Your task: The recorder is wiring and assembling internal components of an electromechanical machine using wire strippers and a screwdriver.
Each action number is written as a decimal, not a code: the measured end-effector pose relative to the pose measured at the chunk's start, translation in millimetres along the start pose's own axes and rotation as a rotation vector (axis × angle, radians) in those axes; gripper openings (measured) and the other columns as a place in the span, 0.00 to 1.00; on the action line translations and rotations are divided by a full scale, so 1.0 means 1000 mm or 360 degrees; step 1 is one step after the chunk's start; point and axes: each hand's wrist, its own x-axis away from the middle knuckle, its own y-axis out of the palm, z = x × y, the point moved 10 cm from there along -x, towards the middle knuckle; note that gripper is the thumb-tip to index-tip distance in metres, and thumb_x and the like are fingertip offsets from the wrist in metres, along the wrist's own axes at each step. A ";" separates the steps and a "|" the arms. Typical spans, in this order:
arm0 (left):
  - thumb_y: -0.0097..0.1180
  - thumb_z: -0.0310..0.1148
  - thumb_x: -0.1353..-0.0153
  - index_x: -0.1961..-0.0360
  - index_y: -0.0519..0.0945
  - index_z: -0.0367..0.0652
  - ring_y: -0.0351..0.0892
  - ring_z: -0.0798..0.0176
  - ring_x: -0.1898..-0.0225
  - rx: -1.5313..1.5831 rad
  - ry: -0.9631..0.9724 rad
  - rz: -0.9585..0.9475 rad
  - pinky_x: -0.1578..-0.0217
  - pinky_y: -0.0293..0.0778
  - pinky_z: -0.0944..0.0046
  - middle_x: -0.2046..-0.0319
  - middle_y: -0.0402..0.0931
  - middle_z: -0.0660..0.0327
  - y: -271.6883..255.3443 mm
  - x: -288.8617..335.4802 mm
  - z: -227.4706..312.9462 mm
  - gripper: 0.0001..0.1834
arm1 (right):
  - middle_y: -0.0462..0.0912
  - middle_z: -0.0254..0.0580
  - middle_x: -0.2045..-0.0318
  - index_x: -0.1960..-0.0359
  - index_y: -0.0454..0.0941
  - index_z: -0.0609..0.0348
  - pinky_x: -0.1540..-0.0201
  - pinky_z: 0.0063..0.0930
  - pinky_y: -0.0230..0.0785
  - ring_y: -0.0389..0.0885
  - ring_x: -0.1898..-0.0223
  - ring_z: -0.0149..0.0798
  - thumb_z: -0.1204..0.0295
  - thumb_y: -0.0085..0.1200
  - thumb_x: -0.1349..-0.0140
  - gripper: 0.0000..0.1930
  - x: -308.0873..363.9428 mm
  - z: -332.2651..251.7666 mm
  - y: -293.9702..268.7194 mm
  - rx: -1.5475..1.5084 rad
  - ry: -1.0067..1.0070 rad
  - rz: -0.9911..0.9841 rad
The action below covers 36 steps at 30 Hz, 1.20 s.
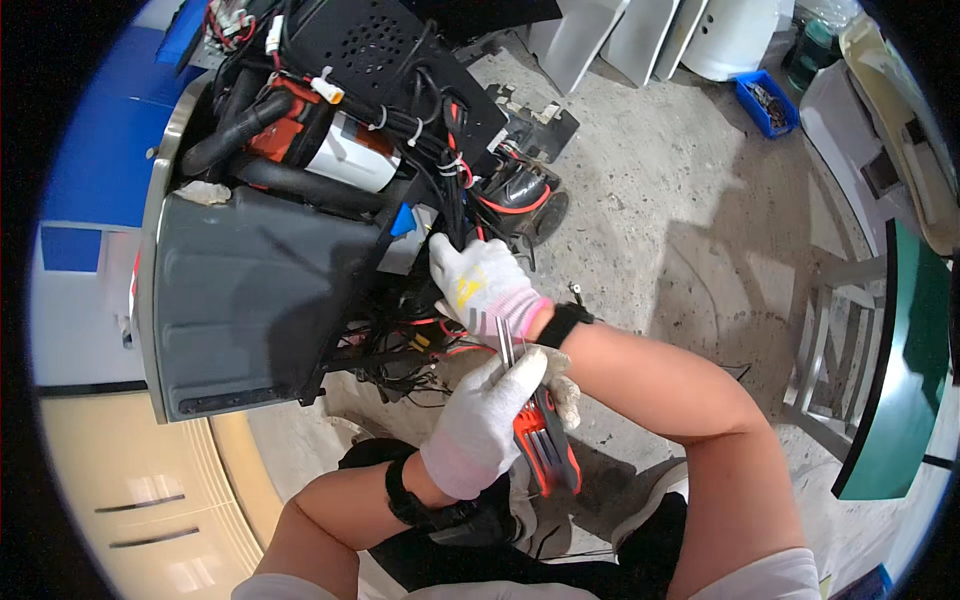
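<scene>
Both my hands wear white work gloves with pink cuffs. My left hand (472,425) is closed around a red and black folding hex key set (541,440), with thin metal keys sticking up past the thumb. Above it, my right hand (485,283) reaches into the cable bundle (455,205) at the side of an opened machine. Its fingers are curled against the cables, and their tips are partly hidden. The machine has a large grey plastic tank (255,290), black hoses (230,135) and a white cylinder (352,153). Loose wires (400,375) hang below my right hand.
A perforated black metal plate (370,40) rises over the machine, with a wheel (548,218) beyond the cables. A blue bin of small parts (767,104) sits on the concrete floor (640,200). At right stands a green-topped stool (890,370); cream cabinets (140,480) are at left.
</scene>
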 end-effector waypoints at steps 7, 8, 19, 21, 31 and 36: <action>0.38 0.30 0.28 0.52 0.71 0.35 0.78 0.62 0.65 -0.0288 0.0048 0.0013 0.57 0.77 0.58 0.69 0.75 0.58 -0.003 0.005 0.009 0.12 | 0.71 0.43 0.55 0.57 0.78 0.53 0.62 0.37 0.69 0.76 0.60 0.45 0.64 0.60 0.48 0.16 0.002 -0.008 -0.001 0.0422 -0.0290 0.0060; 0.38 0.31 0.28 0.54 0.71 0.35 0.78 0.63 0.66 -0.0093 -0.0019 0.0068 0.58 0.76 0.61 0.69 0.76 0.58 -0.006 0.006 0.006 0.12 | 0.70 0.42 0.54 0.56 0.78 0.52 0.62 0.37 0.69 0.76 0.60 0.44 0.65 0.58 0.47 0.16 0.005 -0.005 0.001 0.0437 -0.0289 0.0052; 0.41 0.34 0.28 0.59 0.72 0.36 0.78 0.63 0.67 0.0427 -0.0083 0.0099 0.61 0.75 0.64 0.69 0.77 0.57 -0.010 0.007 -0.002 0.12 | 0.66 0.43 0.40 0.38 0.67 0.53 0.62 0.37 0.68 0.75 0.59 0.46 0.67 0.55 0.48 0.31 0.015 -0.003 0.005 0.0582 -0.0418 0.0245; 0.42 0.35 0.28 0.58 0.74 0.38 0.78 0.60 0.67 0.0450 -0.0077 0.0171 0.60 0.76 0.58 0.70 0.77 0.56 -0.015 0.008 -0.005 0.12 | 0.66 0.42 0.40 0.37 0.66 0.53 0.61 0.38 0.68 0.75 0.59 0.46 0.66 0.54 0.47 0.32 0.016 -0.005 0.002 0.0544 -0.0426 0.0237; 0.43 0.36 0.28 0.56 0.74 0.34 0.79 0.58 0.66 0.0499 0.0036 0.0066 0.61 0.76 0.58 0.68 0.78 0.55 -0.013 0.002 0.002 0.14 | 0.75 0.52 0.50 0.47 0.71 0.61 0.53 0.39 0.73 0.78 0.54 0.52 0.72 0.55 0.42 0.21 0.051 -0.007 -0.080 -0.0238 -0.0607 0.0641; 0.44 0.38 0.29 0.55 0.73 0.34 0.78 0.62 0.67 0.0431 0.0042 0.0064 0.61 0.76 0.62 0.69 0.77 0.57 -0.016 -0.001 0.003 0.15 | 0.77 0.53 0.57 0.49 0.73 0.62 0.56 0.37 0.74 0.79 0.59 0.52 0.79 0.57 0.45 0.20 0.056 0.036 -0.111 -0.0268 -0.0155 0.1019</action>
